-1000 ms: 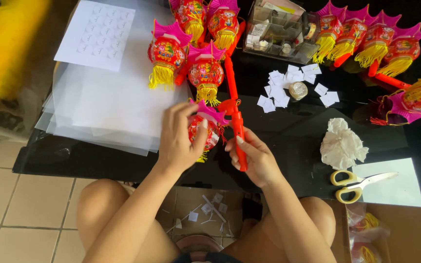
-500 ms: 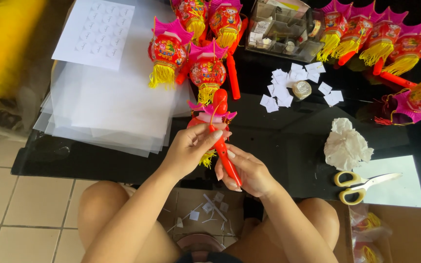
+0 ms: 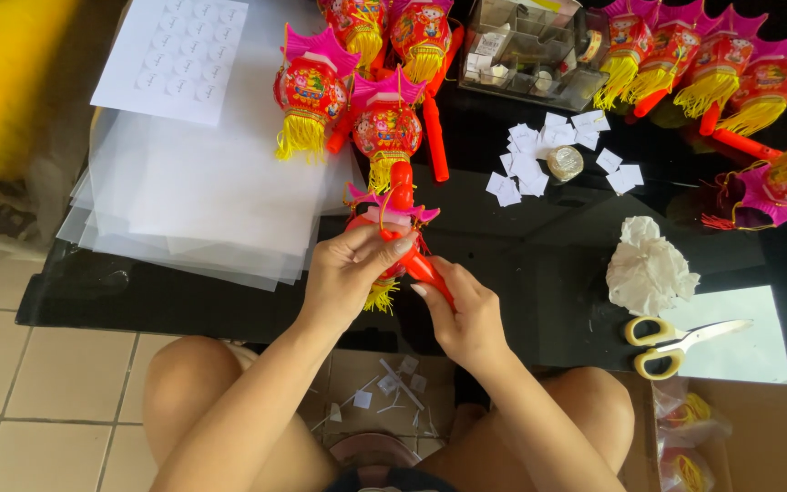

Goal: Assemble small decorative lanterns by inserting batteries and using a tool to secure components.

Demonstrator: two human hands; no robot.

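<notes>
The person sits at the edge of a black table (image 3: 539, 301), bare knees just under its rim, and both hands meet over one small paper lantern (image 3: 384, 223) near the table's front edge. The left hand (image 3: 352, 273) is curled around the lantern's round red body, fingers closed over it, with the pink roof points showing above the knuckles and a tuft of yellow tassel poking out below. The right hand (image 3: 466, 314) is closed on the red stick (image 3: 416, 260) that runs slanting from the lantern down toward the wrist, thumb and forefinger pinching it just beside the left hand. Beyond them, farther back on the table, more finished lanterns (image 3: 348, 100) with yellow tassels lie in a cluster, and another row (image 3: 703, 64) sits at the far right. To the left lies a stack of clear sheets (image 3: 202, 196) with a white sheet of round stickers (image 3: 170, 55) on top. Small white paper squares (image 3: 530, 159) are scattered near a roll of tape (image 3: 565, 162), in front of a clear plastic box (image 3: 530, 46). A crumpled white tissue (image 3: 649, 269) and yellow-handled scissors (image 3: 671, 342) rest to the right of the hands, well apart from them.
</notes>
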